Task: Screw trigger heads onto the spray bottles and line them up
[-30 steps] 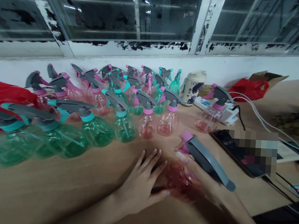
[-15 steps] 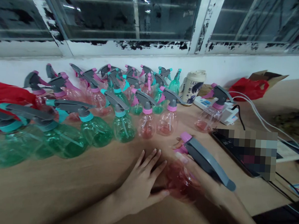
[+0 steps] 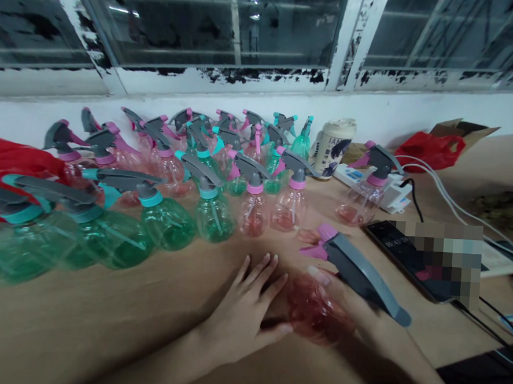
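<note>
A pink spray bottle (image 3: pixel 314 311) with a grey and pink trigger head tilts in front of me. My right hand (image 3: pixel 354 302) is wrapped around its neck, the thumb on the near side and fingertips showing beyond the head. Palm down, my left hand (image 3: pixel 245 307) lies on the table with fingers spread, its thumb close to the bottle's body. Whether that thumb touches the bottle, I cannot tell. Just beyond my hands stand two clear pink spray bottles, the nearer-left one (image 3: pixel 253 215) beside a green spray bottle (image 3: pixel 215 218).
Several green and pink spray bottles crowd the table's left and back. A paper cup (image 3: pixel 334 150) stands by the wall near a white power strip (image 3: pixel 395 197). One pink bottle (image 3: pixel 362 201) stands apart. A phone (image 3: pixel 403 253) with cables lies right; red bags (image 3: pixel 430 151) sit at both sides.
My right hand and the pink spray bottle it holds have shifted slightly to the right. My left hand stays flat in the same place.
</note>
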Demonstrator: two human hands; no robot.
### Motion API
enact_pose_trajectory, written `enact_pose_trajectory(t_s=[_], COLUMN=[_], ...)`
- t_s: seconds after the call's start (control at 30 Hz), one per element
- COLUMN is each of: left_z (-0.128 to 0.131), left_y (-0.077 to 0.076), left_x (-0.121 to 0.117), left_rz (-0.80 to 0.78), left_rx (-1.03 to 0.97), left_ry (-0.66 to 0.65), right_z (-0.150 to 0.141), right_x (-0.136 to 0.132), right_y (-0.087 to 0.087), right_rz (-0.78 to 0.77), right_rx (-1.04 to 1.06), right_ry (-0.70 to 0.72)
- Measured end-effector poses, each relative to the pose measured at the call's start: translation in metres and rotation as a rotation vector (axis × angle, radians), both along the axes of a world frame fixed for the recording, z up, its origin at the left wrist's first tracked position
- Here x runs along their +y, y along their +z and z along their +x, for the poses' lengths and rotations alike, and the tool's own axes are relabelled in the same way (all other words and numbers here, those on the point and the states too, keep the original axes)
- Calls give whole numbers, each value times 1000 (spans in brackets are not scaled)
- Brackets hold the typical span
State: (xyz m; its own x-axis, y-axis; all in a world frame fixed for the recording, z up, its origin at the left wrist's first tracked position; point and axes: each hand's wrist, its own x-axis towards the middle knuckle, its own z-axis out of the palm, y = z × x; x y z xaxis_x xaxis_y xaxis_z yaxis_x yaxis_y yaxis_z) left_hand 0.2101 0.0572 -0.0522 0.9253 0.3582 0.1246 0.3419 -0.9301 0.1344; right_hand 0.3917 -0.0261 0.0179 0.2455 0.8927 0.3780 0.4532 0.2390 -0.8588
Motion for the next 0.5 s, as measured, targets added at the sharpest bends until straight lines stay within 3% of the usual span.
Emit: enact_pose_trajectory(t_s=[0.17,0.5], left_z=[0,0], left_y=[0,0], left_x=[-1,0], left_rz=[5,-1], left_rx=[3,14], left_ry=[3,-3], right_z=[-1,0], right_x=[0,3], right_y=[-2,10], right_rz=[-7,35], right_rx=[131,42], right_ry=[52,51])
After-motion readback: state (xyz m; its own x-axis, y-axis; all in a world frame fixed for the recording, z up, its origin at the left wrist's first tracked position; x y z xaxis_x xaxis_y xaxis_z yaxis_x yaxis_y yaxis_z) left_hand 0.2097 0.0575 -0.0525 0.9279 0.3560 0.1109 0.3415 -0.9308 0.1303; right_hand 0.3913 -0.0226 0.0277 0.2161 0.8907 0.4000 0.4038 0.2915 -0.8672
